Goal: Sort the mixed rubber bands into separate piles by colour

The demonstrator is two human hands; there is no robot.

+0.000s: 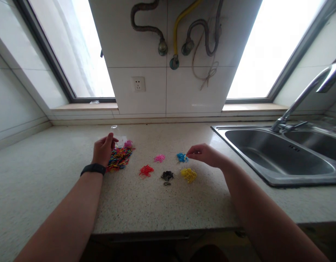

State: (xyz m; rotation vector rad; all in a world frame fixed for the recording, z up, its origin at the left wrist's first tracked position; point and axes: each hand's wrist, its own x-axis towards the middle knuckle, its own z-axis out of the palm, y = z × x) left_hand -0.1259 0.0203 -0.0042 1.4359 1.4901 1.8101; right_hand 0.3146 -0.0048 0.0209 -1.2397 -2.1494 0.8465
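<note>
At the blue rubber bands (182, 157), my right hand (204, 154) has its fingertips pinched together, with a small pale strand of rubber band showing at the tips. My left hand (104, 147) is closed beside a heap of mixed-colour rubber bands (120, 158) and some clear plastic (121, 141); what its fingers hold is hidden. Between the hands lie small separate piles: pink rubber bands (159, 158), red rubber bands (146, 170), black rubber bands (167, 175) and yellow rubber bands (188, 175). One loose dark band (167, 183) lies in front of the black pile.
The speckled countertop (146, 207) ends at a front edge close to me. A steel double sink (274, 153) with a faucet (301, 96) is on the right. Behind are a tiled wall with a socket (138, 84), hoses (180, 29) and two windows.
</note>
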